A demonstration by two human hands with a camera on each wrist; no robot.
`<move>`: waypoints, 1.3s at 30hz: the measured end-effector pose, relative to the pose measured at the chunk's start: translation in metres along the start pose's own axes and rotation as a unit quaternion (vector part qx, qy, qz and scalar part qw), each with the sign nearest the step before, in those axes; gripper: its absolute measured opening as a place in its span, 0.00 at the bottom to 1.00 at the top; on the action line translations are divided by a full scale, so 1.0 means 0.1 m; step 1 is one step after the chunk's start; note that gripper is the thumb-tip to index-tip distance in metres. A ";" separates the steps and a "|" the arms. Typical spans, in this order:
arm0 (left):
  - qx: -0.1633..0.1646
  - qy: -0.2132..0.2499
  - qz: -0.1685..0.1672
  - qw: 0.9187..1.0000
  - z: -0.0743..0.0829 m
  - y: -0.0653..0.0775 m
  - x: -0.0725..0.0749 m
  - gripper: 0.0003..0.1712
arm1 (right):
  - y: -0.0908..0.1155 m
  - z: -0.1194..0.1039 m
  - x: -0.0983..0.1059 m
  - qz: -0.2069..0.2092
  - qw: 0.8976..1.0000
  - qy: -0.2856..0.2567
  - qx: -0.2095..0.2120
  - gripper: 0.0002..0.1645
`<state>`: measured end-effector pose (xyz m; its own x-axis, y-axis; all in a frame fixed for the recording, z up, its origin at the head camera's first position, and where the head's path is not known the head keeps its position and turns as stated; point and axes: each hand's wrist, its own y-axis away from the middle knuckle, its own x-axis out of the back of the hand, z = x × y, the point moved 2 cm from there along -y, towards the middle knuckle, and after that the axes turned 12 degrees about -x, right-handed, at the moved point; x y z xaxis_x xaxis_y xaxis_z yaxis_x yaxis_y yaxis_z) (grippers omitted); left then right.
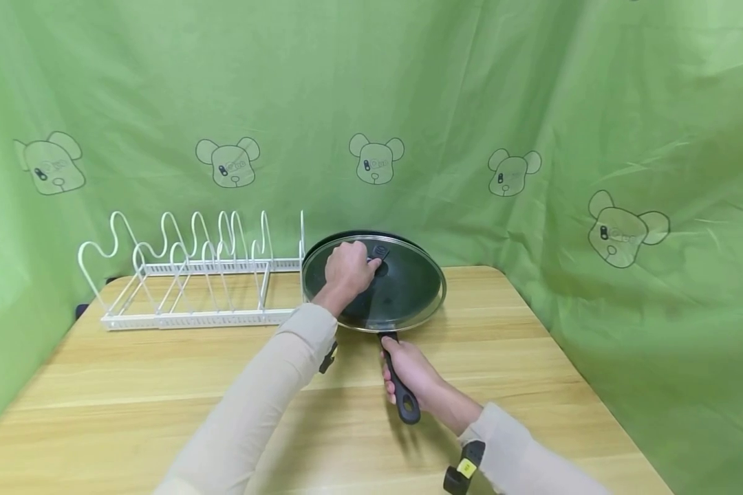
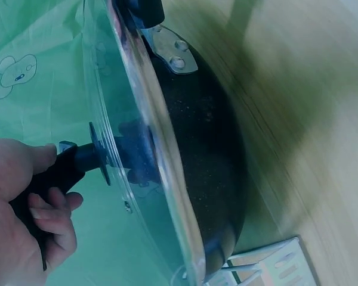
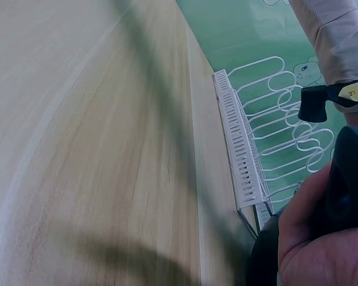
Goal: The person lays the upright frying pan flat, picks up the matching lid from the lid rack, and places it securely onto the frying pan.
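A glass lid point(image 1: 411, 292) with a metal rim lies over a dark frying pan point(image 2: 206, 143), whose edge shows behind it at the back. My left hand point(image 1: 349, 267) grips the lid's black knob handle point(image 2: 62, 167), fingers curled round it in the left wrist view. Below the lid, my right hand point(image 1: 416, 375) holds the pan's black handle point(image 1: 406, 407), which points toward me. In the right wrist view that hand point(image 3: 316, 250) is cut off by the frame's edge. Whether the pan's base touches the table cannot be told.
A white wire rack point(image 1: 217, 319) with several upright loops stands to the left, its right end close beside the pan. Wooden table point(image 1: 161, 412) lies under everything. A green curtain point(image 1: 439, 82) with bear-head drawings hangs behind and at both sides.
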<state>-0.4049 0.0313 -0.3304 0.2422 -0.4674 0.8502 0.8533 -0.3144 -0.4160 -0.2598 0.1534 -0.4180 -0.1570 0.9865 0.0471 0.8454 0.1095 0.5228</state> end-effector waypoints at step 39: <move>-0.038 -0.080 -0.062 0.994 -0.09 0.18 0.17 0.27 | -0.02 -0.03 -0.01 0.003 1.000 -0.002 -0.002 0.19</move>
<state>-0.3895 0.0097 -0.3264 0.2121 -0.2857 0.9345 0.8454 -0.4261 -0.3221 -0.2626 0.1519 -0.4161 -0.1507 0.9875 0.0465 0.8443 0.1041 0.5257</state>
